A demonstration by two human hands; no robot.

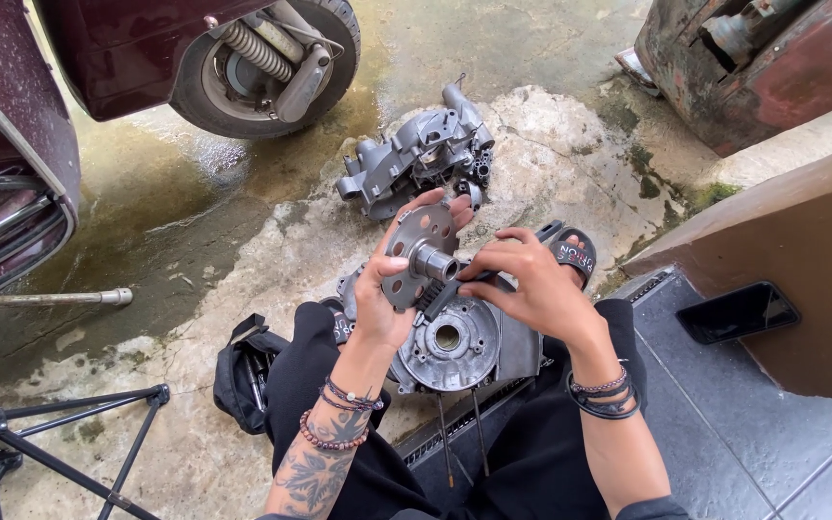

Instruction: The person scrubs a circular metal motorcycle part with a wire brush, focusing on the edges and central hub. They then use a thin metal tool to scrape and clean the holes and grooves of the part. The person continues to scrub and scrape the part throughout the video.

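My left hand (pixel 384 289) holds up a round grey metal disc with holes and a short shaft (pixel 423 254) in its middle. My right hand (pixel 530 279) grips a dark brush (pixel 438 297) and presses its bristles against the shaft. Below both hands a grey engine cover with a round opening (pixel 455 339) rests between my knees. A second grey engine casing (pixel 418 159) lies on the wet concrete beyond my hands.
A maroon scooter's rear wheel and spring (pixel 267 58) stand at the top left. A black bag (pixel 243 371) and tripod legs (pixel 69 433) lie at the left. A dark phone (pixel 739 311) rests on a brown ledge at the right. A rusty metal box (pixel 753 58) sits top right.
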